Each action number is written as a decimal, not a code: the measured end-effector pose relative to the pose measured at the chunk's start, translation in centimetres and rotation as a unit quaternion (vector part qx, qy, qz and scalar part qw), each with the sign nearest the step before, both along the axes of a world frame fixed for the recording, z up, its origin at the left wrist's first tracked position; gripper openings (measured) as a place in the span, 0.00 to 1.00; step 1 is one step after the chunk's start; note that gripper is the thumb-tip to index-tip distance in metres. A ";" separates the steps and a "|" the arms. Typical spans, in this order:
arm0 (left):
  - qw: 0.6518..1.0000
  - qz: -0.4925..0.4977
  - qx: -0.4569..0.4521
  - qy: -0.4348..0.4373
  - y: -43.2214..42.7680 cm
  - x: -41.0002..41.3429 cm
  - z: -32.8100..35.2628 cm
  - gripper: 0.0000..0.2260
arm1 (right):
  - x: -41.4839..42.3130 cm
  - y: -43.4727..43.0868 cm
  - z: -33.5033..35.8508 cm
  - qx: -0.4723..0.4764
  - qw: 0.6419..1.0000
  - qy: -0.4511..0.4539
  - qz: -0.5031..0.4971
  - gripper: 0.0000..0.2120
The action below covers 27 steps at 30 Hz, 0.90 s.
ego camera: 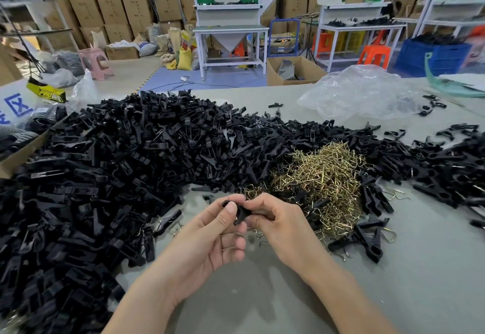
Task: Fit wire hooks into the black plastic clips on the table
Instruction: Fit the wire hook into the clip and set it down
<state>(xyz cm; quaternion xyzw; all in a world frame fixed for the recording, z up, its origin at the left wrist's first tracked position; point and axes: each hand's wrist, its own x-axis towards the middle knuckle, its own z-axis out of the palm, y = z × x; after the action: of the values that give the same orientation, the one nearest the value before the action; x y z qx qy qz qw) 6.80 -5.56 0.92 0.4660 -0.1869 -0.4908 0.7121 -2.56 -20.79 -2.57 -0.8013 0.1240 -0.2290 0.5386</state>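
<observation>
Nearby, clip heap [105, 176] beside hook pile [322, 176]

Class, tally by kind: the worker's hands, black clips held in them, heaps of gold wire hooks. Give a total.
Hands: 2 (left hand, right hand)
black clip held: 1
heap of gold wire hooks: 1
Total: 4

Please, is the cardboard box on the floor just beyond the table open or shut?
Open: the cardboard box has its flaps spread, contents showing inside.
</observation>
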 end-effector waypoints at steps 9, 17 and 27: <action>1.000 -0.019 0.008 0.023 0.2 0.2 -0.2 0.16 | 0.0 0.1 0.1 -0.031 0.999 0.009 0.004 0.15; 0.995 -0.028 -0.012 0.096 0.3 0.6 -0.6 0.16 | -0.2 0.3 0.3 -0.067 0.998 -0.007 -0.003 0.14; 0.985 -0.014 -0.068 0.161 0.1 0.6 -0.7 0.27 | -0.1 0.6 1.2 0.042 0.998 -0.038 0.011 0.21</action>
<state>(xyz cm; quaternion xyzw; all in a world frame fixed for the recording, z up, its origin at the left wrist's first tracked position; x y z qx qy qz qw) 7.42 -5.43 0.20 0.3288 -0.1093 -0.5551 0.7562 -2.62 -20.20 -1.40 -0.7700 0.1046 -0.2478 0.5785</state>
